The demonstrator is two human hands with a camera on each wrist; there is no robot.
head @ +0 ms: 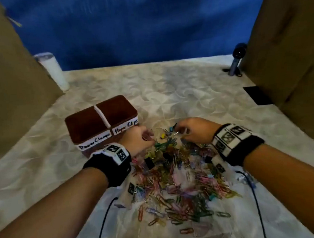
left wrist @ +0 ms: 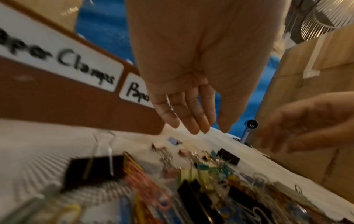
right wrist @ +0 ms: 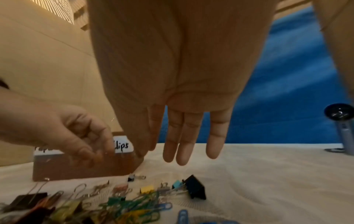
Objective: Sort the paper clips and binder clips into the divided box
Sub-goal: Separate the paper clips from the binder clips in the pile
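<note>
A brown divided box stands at the left, its two compartments labelled "Paper Clamps" and "Paper Clips". Both compartments look empty in the head view. A heap of coloured paper clips and binder clips lies on the pale cloth in front of me. My left hand hovers at the heap's far left edge beside the box, fingers straight and holding nothing. My right hand hangs over the far end of the heap, fingers extended and empty, above a black binder clip.
Cardboard walls rise at the left and right, with a blue cloth behind. A white tumbler stands at the back left, a small grey device on a stand at the back right. Black cables trail from both wristbands.
</note>
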